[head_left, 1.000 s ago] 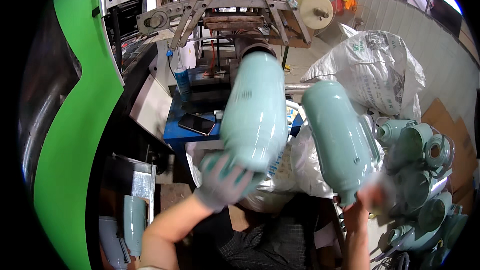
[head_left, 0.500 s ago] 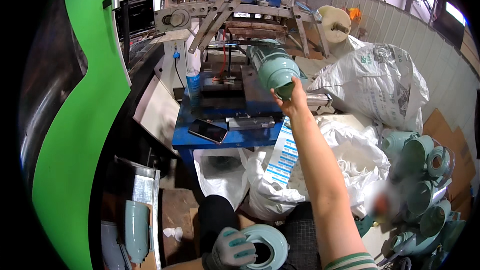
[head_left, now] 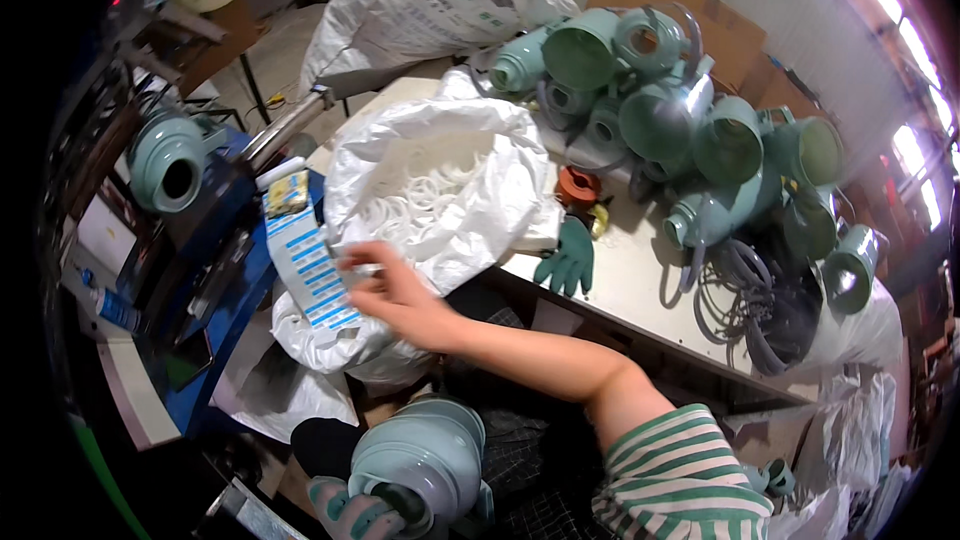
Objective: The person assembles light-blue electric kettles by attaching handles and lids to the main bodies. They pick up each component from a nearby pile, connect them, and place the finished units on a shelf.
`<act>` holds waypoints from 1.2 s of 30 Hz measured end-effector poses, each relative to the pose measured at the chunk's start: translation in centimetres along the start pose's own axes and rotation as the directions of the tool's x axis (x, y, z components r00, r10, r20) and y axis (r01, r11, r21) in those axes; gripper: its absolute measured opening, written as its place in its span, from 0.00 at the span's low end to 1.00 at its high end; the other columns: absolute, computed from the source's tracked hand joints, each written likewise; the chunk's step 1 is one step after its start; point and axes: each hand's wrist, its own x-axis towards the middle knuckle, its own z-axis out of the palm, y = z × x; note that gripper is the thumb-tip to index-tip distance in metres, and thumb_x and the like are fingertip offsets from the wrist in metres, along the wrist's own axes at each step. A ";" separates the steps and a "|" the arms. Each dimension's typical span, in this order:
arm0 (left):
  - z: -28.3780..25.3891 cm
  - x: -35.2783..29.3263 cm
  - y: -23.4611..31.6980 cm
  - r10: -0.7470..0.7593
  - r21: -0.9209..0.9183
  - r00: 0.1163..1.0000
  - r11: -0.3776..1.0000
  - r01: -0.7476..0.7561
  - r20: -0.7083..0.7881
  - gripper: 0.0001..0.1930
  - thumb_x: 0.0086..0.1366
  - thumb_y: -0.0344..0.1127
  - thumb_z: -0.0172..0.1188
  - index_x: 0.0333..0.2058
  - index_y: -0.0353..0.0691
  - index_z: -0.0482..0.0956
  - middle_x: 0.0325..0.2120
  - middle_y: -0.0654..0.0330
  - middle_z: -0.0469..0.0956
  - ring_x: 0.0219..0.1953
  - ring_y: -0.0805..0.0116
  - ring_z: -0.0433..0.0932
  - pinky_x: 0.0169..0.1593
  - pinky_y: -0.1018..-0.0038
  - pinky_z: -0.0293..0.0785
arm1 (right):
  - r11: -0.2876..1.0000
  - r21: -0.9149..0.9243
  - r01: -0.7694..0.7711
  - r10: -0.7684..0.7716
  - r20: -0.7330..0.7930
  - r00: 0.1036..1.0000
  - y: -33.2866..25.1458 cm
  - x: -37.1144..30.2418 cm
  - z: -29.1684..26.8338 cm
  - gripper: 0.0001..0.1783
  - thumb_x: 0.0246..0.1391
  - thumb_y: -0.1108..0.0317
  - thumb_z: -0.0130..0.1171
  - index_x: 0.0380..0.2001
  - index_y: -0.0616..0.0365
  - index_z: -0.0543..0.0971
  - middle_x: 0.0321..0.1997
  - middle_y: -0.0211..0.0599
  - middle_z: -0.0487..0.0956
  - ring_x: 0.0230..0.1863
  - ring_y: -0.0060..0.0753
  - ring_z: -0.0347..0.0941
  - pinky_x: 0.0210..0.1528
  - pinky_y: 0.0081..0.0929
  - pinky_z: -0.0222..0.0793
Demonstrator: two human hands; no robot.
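PASSABLE: above open white sack (head_left: 505, 215); tabletop (head_left: 640, 300) strip between green glove (head_left: 570, 258) and grey coil (head_left: 752, 308) | BLOCKED: flask (head_left: 425, 430) at lap, casings (head_left: 668, 125) crowded beyond

Bears, on the white tabletop (head_left: 640, 288) at right, a heap of pale green flask casings (head_left: 655, 120), a tangle of grey bands (head_left: 752, 302), an orange-brown ring-shaped piece (head_left: 578, 186) and, close to the edge, a dark green glove (head_left: 567, 258). Holds, on the blue bench (head_left: 228, 335) at left, a blue bottle (head_left: 118, 310) and a dark phone (head_left: 188, 362)
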 end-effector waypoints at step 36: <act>4.5 11.3 2.7 -0.089 0.079 0.994 0.992 0.094 -0.068 0.36 0.50 0.52 0.72 0.52 0.33 0.75 0.50 0.42 0.75 0.53 0.40 0.73 0.59 0.47 0.68 | 0.329 -0.800 0.503 -0.608 0.228 0.760 -19.0 -14.7 -7.8 0.13 0.48 0.59 0.77 0.27 0.50 0.82 0.22 0.28 0.75 0.23 0.35 0.76 0.24 0.30 0.71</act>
